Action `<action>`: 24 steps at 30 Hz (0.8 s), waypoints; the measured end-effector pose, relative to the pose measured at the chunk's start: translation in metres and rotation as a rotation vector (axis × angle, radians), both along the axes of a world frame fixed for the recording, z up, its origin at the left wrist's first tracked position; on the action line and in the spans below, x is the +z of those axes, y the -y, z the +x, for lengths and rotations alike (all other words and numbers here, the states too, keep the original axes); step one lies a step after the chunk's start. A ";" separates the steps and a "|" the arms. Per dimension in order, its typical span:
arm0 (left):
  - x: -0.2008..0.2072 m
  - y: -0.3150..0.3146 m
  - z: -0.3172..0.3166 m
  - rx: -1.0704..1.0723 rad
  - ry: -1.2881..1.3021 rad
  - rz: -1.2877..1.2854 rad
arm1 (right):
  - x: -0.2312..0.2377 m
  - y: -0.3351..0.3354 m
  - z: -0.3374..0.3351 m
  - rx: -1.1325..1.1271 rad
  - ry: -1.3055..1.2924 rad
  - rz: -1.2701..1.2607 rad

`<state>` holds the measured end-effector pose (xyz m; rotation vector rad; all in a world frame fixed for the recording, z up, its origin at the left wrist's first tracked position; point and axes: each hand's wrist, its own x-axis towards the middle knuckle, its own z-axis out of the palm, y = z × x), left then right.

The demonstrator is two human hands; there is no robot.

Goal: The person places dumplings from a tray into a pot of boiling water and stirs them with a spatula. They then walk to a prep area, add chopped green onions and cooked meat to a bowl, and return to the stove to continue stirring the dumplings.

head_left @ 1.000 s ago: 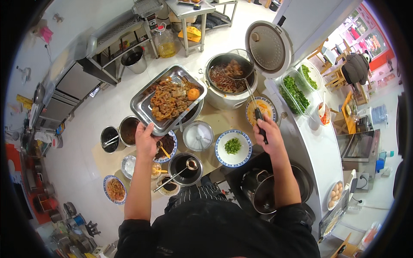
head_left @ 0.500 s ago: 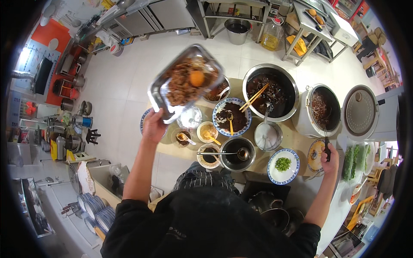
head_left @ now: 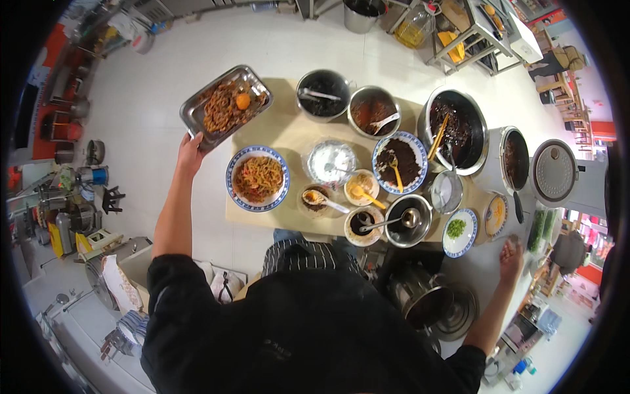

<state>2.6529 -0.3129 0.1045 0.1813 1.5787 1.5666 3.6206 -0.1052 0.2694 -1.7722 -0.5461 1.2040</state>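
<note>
My left hand (head_left: pixel 190 152) grips the near corner of a rectangular metal tray (head_left: pixel 190 117), held out to the left at the table's far corner. Shredded brown food (head_left: pixel 223 108) fills it, with a round orange thing (head_left: pixel 243 100) on top. Over at the right, my right hand (head_left: pixel 511 259) is empty, its fingers loosely curled and a little apart. Beyond it, clear of the fingers, the black handle (head_left: pixel 518 209) of a utensil sticks out of a deep pot (head_left: pixel 506 146) of dark food. A blue-rimmed bowl of mixed shredded food (head_left: pixel 259 178) stands below the tray.
On the table (head_left: pixel 254 222) are several bowls of sauces with spoons, a large steel basin (head_left: pixel 482 111) with chopsticks and a plate of chopped greens (head_left: pixel 456 228). A round grey lid (head_left: pixel 554 173) stands beside the pot. Below the table are metal pots (head_left: pixel 420 299).
My right hand has let go of the black handle and drawn back toward me. The tray has moved left with my left hand, uncovering the mixed-food bowl. The whole view has shifted.
</note>
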 end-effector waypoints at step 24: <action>-0.152 0.071 -0.072 -0.309 -0.093 -0.453 | 0.188 0.184 -0.618 1.243 -0.070 0.614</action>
